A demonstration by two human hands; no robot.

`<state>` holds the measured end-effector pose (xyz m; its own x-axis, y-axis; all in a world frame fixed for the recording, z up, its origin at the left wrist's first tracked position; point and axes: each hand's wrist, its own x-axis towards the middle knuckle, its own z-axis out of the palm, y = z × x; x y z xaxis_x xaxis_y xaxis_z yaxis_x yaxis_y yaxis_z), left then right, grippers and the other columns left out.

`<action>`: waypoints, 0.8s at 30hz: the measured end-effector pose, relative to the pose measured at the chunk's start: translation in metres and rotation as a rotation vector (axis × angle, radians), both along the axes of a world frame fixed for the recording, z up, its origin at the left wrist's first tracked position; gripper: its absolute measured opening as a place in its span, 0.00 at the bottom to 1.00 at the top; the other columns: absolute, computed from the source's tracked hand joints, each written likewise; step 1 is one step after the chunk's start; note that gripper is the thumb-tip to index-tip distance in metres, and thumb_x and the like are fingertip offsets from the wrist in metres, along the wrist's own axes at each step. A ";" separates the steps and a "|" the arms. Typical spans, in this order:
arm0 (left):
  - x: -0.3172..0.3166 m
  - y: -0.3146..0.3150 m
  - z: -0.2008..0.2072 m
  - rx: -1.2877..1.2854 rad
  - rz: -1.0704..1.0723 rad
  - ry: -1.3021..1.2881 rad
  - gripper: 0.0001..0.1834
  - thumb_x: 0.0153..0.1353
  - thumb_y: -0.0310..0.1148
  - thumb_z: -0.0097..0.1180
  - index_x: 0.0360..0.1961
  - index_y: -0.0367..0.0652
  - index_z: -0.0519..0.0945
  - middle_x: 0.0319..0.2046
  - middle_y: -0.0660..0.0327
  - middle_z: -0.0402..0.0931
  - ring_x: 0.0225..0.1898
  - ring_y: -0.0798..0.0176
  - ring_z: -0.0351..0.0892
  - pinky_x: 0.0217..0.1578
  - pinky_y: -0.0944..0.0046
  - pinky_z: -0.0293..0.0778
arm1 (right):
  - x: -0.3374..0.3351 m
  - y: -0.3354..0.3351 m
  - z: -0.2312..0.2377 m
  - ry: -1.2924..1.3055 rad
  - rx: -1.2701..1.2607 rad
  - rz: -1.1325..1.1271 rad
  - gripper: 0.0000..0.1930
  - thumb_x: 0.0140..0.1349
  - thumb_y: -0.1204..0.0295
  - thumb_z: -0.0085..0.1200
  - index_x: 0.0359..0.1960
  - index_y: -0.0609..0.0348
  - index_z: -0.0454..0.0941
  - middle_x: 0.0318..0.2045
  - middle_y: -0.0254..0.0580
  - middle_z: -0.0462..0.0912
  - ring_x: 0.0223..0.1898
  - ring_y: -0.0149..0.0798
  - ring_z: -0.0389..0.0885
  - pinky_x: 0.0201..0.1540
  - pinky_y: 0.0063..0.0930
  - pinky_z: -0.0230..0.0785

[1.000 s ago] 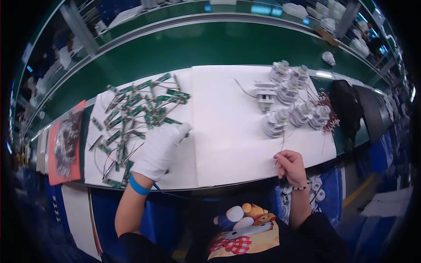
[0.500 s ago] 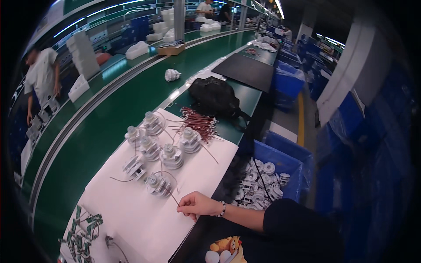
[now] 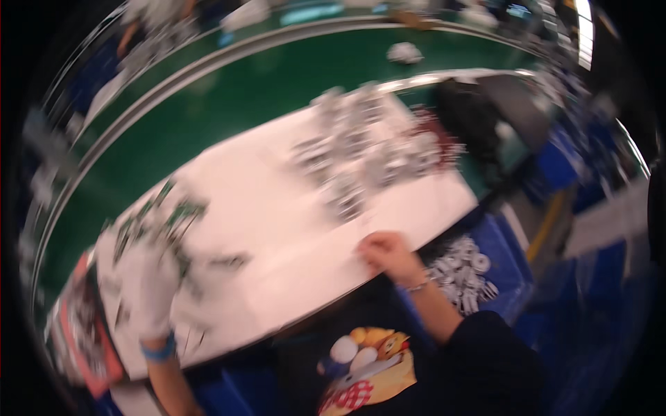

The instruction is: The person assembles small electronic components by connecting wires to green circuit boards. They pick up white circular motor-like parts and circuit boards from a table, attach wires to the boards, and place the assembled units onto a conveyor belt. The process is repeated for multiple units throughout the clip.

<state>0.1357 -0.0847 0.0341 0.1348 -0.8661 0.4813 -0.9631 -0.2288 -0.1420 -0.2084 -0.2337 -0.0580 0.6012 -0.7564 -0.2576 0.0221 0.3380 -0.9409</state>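
Observation:
My left hand [image 3: 148, 284], in a white glove with a blue band at the wrist, reaches over several green circuit boards [image 3: 184, 215] at the left of the white work sheet. Its fingers are smeared by motion, so I cannot tell its grip. My right hand [image 3: 385, 253], bare, is closed near the sheet's [image 3: 277, 277] front edge; what its fingers hold, if anything, does not show. Beyond it several white round parts [image 3: 347, 201] stand in a group. Reddish-brown wires [image 3: 433, 132] lie in a bundle behind them.
A blue bin [image 3: 510, 277] of white parts stands right of my right forearm. A black bag [image 3: 472, 118] lies past the wires. A red-edged tray [image 3: 90, 333] sits at the far left. The green conveyor [image 3: 257, 83] runs along the back, carrying a white part [image 3: 404, 53].
The view has swung left and blurred. My left hand has come into view over the circuit boards. My right hand stays closed, now farther from the white parts; the wire it pinched no longer shows.

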 end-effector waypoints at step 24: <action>-0.015 0.001 0.026 -0.272 0.152 0.744 0.09 0.56 0.33 0.55 0.34 0.39 0.78 0.19 0.59 0.76 0.18 0.69 0.73 0.21 0.70 0.68 | -0.004 0.003 0.005 -0.081 -0.018 -0.016 0.06 0.60 0.75 0.48 0.30 0.68 0.73 0.17 0.36 0.74 0.14 0.26 0.71 0.17 0.19 0.69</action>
